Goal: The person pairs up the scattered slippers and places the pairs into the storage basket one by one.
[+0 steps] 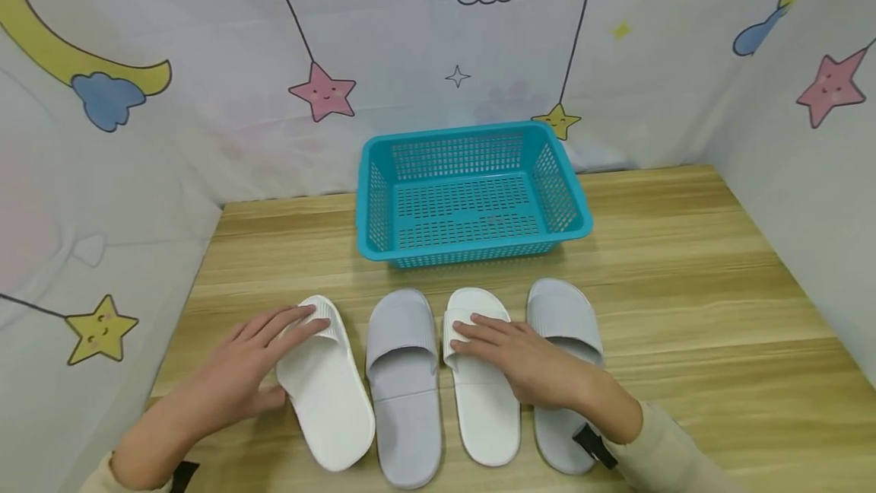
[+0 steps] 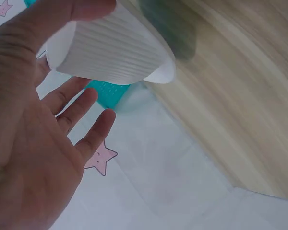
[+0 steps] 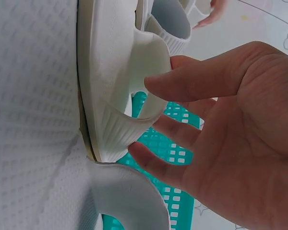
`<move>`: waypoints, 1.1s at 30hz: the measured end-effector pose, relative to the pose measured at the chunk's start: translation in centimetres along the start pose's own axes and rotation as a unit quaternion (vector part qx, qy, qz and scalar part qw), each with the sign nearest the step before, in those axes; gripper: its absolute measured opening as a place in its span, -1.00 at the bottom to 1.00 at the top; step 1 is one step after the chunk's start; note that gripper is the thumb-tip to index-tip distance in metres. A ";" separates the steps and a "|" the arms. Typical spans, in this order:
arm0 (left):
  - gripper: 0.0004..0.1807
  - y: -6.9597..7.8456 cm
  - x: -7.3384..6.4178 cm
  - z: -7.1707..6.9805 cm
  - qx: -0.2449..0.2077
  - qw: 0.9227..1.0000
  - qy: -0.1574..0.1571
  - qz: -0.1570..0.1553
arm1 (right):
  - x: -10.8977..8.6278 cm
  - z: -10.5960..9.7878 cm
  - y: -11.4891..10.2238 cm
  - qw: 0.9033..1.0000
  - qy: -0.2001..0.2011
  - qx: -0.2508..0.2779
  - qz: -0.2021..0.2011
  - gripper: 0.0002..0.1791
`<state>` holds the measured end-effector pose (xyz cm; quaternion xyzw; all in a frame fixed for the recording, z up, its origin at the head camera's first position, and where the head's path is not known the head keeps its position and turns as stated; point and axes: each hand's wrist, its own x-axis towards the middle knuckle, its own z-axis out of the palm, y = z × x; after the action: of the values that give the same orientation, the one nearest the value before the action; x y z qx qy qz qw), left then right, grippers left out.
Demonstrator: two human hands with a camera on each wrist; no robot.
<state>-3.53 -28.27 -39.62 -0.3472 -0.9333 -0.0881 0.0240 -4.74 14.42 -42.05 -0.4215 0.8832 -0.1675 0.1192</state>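
Observation:
My left hand (image 1: 249, 360) reaches over a white slipper (image 1: 333, 409) at the left of the row, fingers spread across its ribbed strap (image 2: 110, 52) and thumb by its outer side. In the left wrist view the fingers fan out behind that strap. The second white slipper (image 1: 487, 417) lies between two grey ones. Across its strap (image 3: 120, 127) stretch the fingers of my right hand (image 1: 527, 356). The right wrist view has the thumb over the strap's opening, with the other fingertips at its outer face.
One grey slipper (image 1: 407, 424) lies between the two white ones; another grey slipper (image 1: 564, 310) lies under my right forearm. Behind the row stands a turquoise mesh basket (image 1: 472, 246). Printed cloth walls (image 1: 226, 44) border the wooden table (image 1: 712, 303) at the back and sides.

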 end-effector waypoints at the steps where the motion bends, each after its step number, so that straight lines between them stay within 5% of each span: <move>1: 0.21 0.2 0.0 -0.2 -0.003 1.000 -0.002 -0.005 | 0.0 0.0 0.0 1.000 0.001 -0.002 -0.001 -0.01; 7: 0.17 2.0 0.4 -1.1 -0.006 1.000 -0.013 -0.026 | 0.1 -0.1 0.1 1.000 0.001 0.004 -0.003 0.01; 14: 0.22 3.7 0.8 -1.4 -0.018 1.000 0.009 -0.004 | 0.2 -0.3 0.3 1.000 0.004 0.006 -0.006 0.05; 33: 0.10 4.9 2.1 -1.1 -0.019 0.995 0.091 0.037 | 1.0 -0.2 1.5 0.999 0.012 -0.023 -0.034 0.10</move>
<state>-2.00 -23.46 -37.60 -0.3724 -0.9119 -0.1360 0.1056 -6.49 14.62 -42.53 -0.4516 0.8736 -0.1557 0.0930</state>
